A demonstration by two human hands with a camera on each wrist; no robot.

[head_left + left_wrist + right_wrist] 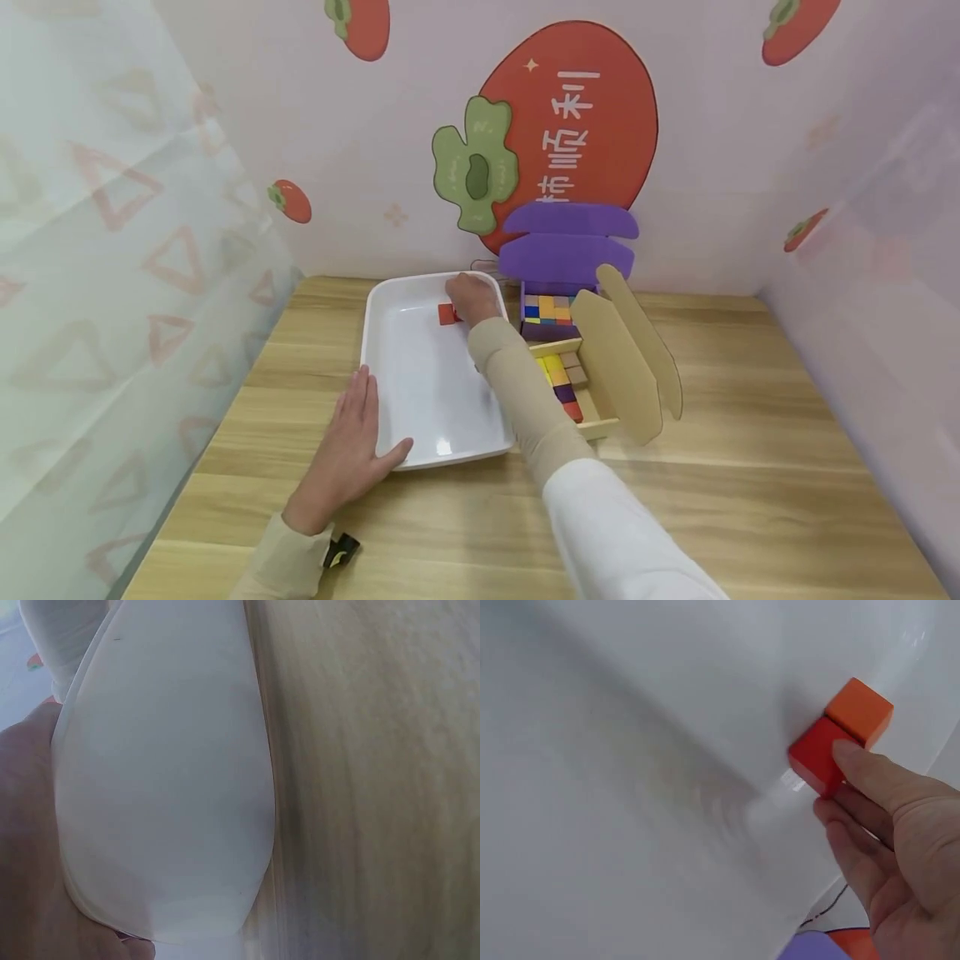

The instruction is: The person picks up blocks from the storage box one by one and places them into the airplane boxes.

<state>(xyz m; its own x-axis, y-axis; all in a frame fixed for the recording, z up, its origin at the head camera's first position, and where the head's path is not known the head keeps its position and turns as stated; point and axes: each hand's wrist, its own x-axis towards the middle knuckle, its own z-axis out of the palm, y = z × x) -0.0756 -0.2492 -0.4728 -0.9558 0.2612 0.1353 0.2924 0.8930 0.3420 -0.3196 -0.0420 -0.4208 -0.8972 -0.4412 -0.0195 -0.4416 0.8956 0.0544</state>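
My right hand [472,298] reaches into the far right part of a white tray [420,457]. In the right wrist view, its thumb and fingers pinch a red cube [821,754]. An orange cube [861,709] sits right against the red one on the tray floor. In the head view the orange cube [446,314] shows left of the fingers, and the hand mostly hides the red one. My left hand [348,446] rests at the tray's near left corner, fingers extended along the rim and thumb spread over the near edge.
Right of the tray stands an open purple box [551,332] holding several coloured blocks. Nearer, a tan cardboard box [600,427] with its lid [618,367] folded out to the right holds more blocks; my right sleeve [517,400] partly covers it. Everything stands on a wooden table [750,467] against a wall.
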